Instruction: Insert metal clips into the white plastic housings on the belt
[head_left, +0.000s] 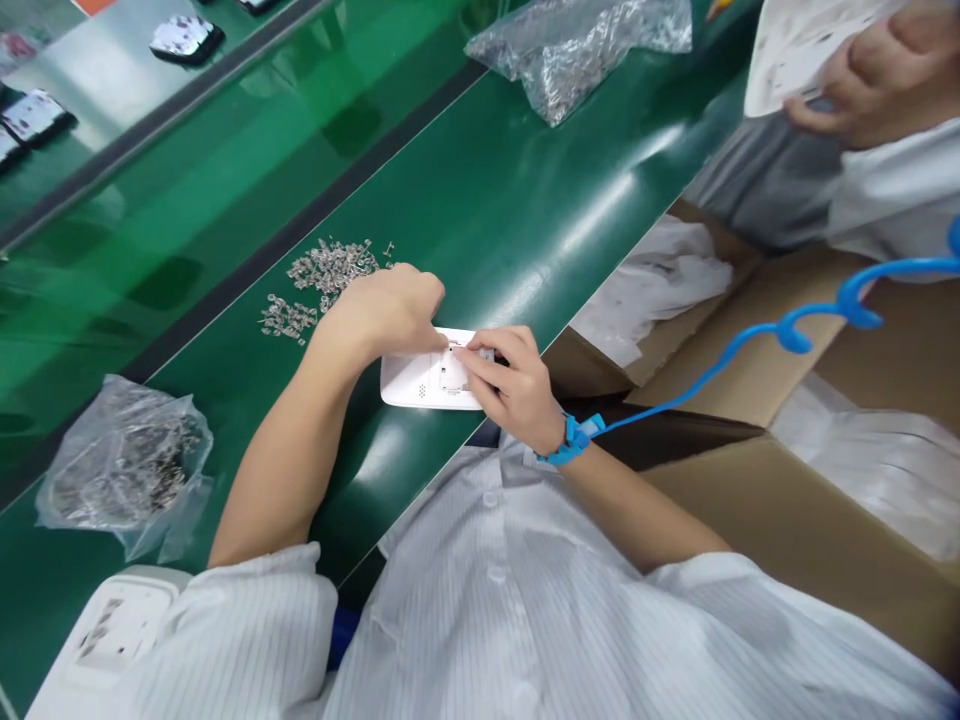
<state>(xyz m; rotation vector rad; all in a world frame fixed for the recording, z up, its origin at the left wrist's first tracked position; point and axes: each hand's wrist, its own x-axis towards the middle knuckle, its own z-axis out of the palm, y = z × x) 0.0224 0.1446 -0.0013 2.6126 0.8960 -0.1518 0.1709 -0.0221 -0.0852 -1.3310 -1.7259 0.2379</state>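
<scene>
A white plastic housing (405,382) with a small speaker grille and a recessed middle lies at the near edge of the green work surface. My left hand (394,308) reaches over its far edge, fingers curled and tips pressed down at the recess. Whatever those tips pinch is hidden. My right hand (514,380), with a blue wrist strap (574,438), closes over the housing's right end, thumb and fingertips together at the recess. Just beyond my left hand is a loose pile of small clear-and-metal parts (330,268).
Plastic bags of small parts (127,470) (577,50) lie left and at the back. Another white housing (112,640) sits lower left. Open cardboard boxes (795,500) stand right, under a coiled blue cord (750,335). A co-worker's hand (877,80) holds a white panel (787,50).
</scene>
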